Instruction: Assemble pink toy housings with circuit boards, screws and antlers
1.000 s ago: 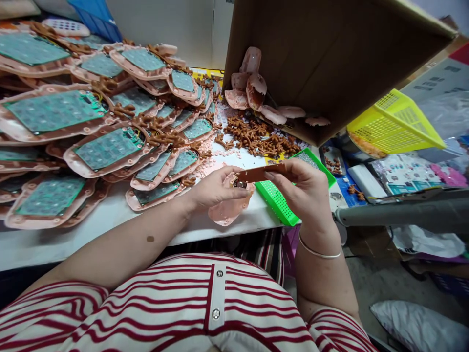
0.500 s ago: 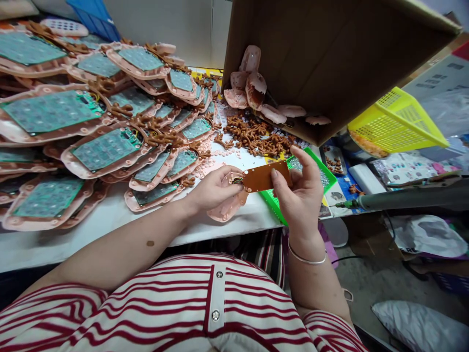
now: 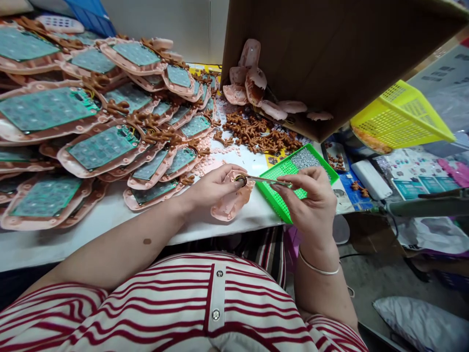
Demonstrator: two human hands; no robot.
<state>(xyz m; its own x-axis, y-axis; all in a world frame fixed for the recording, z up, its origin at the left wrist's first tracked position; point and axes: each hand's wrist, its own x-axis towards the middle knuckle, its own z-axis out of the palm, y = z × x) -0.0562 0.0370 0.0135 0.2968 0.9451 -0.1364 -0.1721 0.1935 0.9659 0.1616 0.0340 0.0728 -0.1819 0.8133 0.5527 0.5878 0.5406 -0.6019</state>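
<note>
My left hand (image 3: 214, 188) holds a pink plastic shell (image 3: 230, 205) at the white table's front edge and presses a small round speaker (image 3: 241, 180) against it. My right hand (image 3: 309, 200) pinches a thin circuit board (image 3: 266, 180), seen edge-on and nearly level, its left end meeting the speaker. The board hangs over the green perforated tray (image 3: 289, 168). Both hands sit close together just in front of my striped shirt.
Several pink shells with green circuit boards (image 3: 102, 146) are stacked across the table's left. A tipped cardboard box (image 3: 330, 54) spills pink shells (image 3: 252, 80) over a heap of brown antler parts (image 3: 260, 137). A yellow basket (image 3: 401, 117) and a grey tool (image 3: 425, 205) lie to the right.
My right hand has turned the brown circuit board from face-up to edge-on and lowered it toward the speaker. My left hand has stayed on the pink shell.
</note>
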